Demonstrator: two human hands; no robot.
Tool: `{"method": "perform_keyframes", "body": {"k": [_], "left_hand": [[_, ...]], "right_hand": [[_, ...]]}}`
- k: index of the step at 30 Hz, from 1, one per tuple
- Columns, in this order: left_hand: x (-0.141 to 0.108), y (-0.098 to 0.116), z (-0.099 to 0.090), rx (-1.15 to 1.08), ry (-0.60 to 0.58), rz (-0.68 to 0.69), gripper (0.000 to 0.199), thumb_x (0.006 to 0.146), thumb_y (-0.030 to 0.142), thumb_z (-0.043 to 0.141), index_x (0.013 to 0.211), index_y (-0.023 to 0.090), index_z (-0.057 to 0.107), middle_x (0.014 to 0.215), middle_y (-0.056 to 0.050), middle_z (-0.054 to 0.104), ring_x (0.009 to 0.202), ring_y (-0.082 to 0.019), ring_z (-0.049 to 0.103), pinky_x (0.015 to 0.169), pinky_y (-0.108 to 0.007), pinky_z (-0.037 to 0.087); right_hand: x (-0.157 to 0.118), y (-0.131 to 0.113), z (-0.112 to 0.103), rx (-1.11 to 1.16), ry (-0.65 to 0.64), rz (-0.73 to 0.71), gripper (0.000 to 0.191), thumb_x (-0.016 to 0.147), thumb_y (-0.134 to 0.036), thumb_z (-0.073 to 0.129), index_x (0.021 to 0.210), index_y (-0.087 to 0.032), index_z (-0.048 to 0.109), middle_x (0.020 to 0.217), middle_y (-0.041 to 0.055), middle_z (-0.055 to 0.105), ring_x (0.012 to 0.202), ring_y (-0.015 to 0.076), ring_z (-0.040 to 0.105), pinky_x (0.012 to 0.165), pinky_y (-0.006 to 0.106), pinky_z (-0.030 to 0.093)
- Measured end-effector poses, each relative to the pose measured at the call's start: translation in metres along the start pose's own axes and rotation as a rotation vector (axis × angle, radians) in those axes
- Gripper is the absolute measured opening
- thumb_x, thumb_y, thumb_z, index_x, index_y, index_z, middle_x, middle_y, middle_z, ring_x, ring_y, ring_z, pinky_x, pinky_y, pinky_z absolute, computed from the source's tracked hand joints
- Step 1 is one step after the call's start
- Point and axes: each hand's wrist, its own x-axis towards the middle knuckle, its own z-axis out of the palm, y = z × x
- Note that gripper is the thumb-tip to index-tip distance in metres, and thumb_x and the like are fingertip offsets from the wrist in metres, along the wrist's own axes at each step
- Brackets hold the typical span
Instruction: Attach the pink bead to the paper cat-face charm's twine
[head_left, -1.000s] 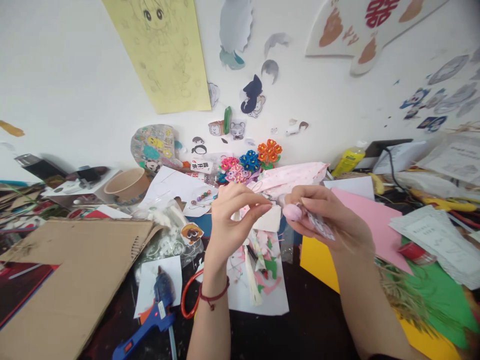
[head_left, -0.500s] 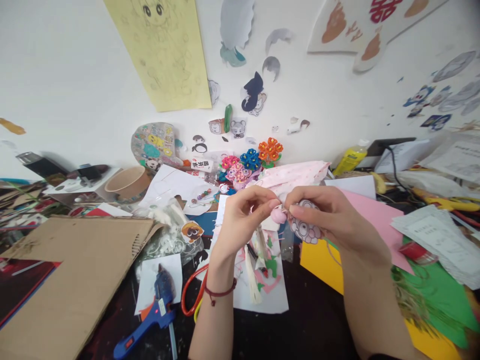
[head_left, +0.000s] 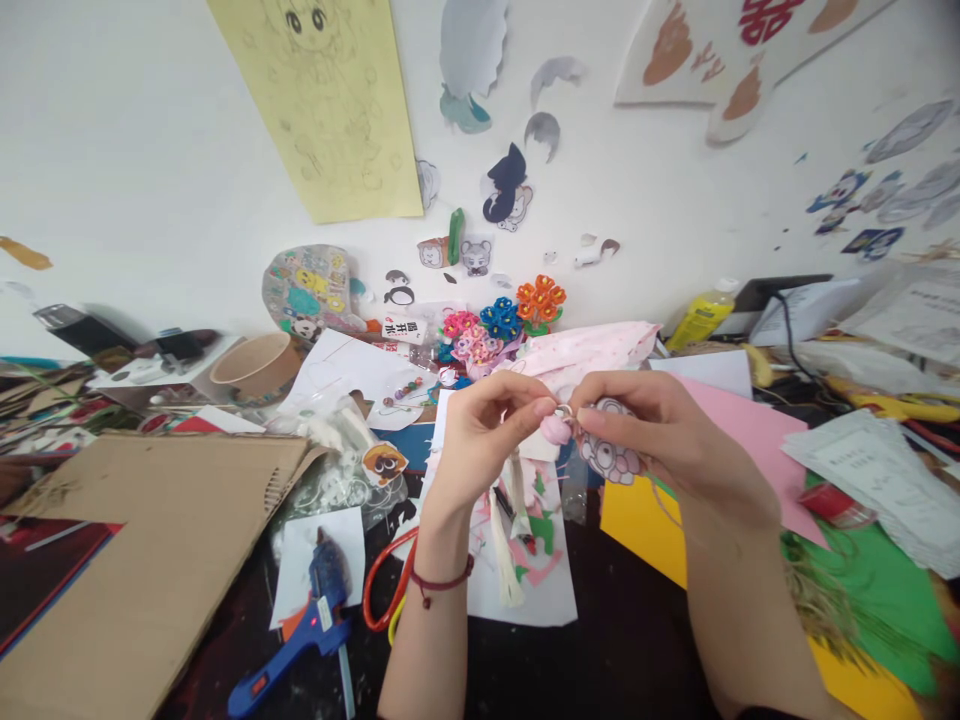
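My left hand [head_left: 491, 440] pinches the top of a small pink ball-shaped charm [head_left: 556, 431] between thumb and forefinger. Two cream tassels [head_left: 507, 560] hang below that hand; what they are fastened to is hidden. Close against it on the right, my right hand [head_left: 667, 430] is closed around a flat cartoon charm [head_left: 609, 455] with grey and pink outlines. A small metal ring [head_left: 564, 410] shows between the two sets of fingertips. A pale cord [head_left: 667, 505] trails below my right hand.
White paper [head_left: 536, 608] with green and pink scraps lies beneath my hands. At left are a blue hot glue gun [head_left: 319, 620], red-handled scissors [head_left: 382, 585] and cut cardboard [head_left: 150, 560]. Beaded flowers [head_left: 541, 303] stand by the wall; yellow card [head_left: 645, 525] lies right.
The metal ring shows more clearly between my fingertips. The cartoon charm has turned slightly, and the pink charm has shifted a little. Both hands stay nearly in place.
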Motion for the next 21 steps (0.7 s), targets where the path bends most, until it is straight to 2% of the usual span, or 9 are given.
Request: {"method": "perform_keyframes", "body": {"k": [5, 12, 17, 21], "left_hand": [[-0.0006, -0.0007, -0.0011, -0.016, -0.007, -0.001, 0.015, 0.085, 0.034, 0.080, 0.085, 0.019, 0.075, 0.080, -0.002, 0.070, 0.066, -0.010, 0.056, 0.059, -0.022, 0.043], [-0.0003, -0.0041, -0.0029, -0.055, -0.020, -0.004, 0.011, 0.087, 0.031, 0.079, 0.086, 0.020, 0.075, 0.079, -0.001, 0.068, 0.065, -0.008, 0.054, 0.057, -0.021, 0.041], [0.0000, -0.0044, -0.0041, -0.038, -0.016, -0.027, 0.016, 0.085, 0.034, 0.081, 0.085, 0.019, 0.075, 0.074, -0.001, 0.066, 0.064, -0.009, 0.053, 0.056, -0.022, 0.039], [-0.0002, -0.0049, -0.0047, -0.052, -0.024, -0.014, 0.012, 0.086, 0.031, 0.080, 0.086, 0.020, 0.075, 0.074, 0.000, 0.065, 0.065, -0.009, 0.053, 0.058, -0.021, 0.040]], "right_hand": [[0.0002, 0.0008, -0.0006, -0.038, 0.008, 0.005, 0.027, 0.086, -0.047, 0.074, 0.083, -0.020, 0.076, 0.074, 0.0027, 0.064, 0.054, 0.0094, 0.047, 0.043, 0.022, 0.035], [-0.0001, -0.0018, 0.0004, -0.028, 0.020, 0.009, 0.024, 0.088, -0.043, 0.074, 0.083, -0.020, 0.075, 0.059, -0.0033, 0.051, 0.047, 0.0056, 0.042, 0.038, 0.018, 0.030], [-0.0016, -0.0018, 0.0002, -0.027, 0.016, 0.016, 0.024, 0.088, -0.043, 0.074, 0.084, -0.019, 0.076, 0.058, -0.0033, 0.051, 0.047, 0.0058, 0.043, 0.038, 0.018, 0.031], [-0.0012, -0.0013, 0.0002, -0.036, 0.017, 0.010, 0.024, 0.088, -0.042, 0.074, 0.083, -0.019, 0.076, 0.061, -0.0030, 0.054, 0.047, 0.0049, 0.044, 0.038, 0.017, 0.032]]}}
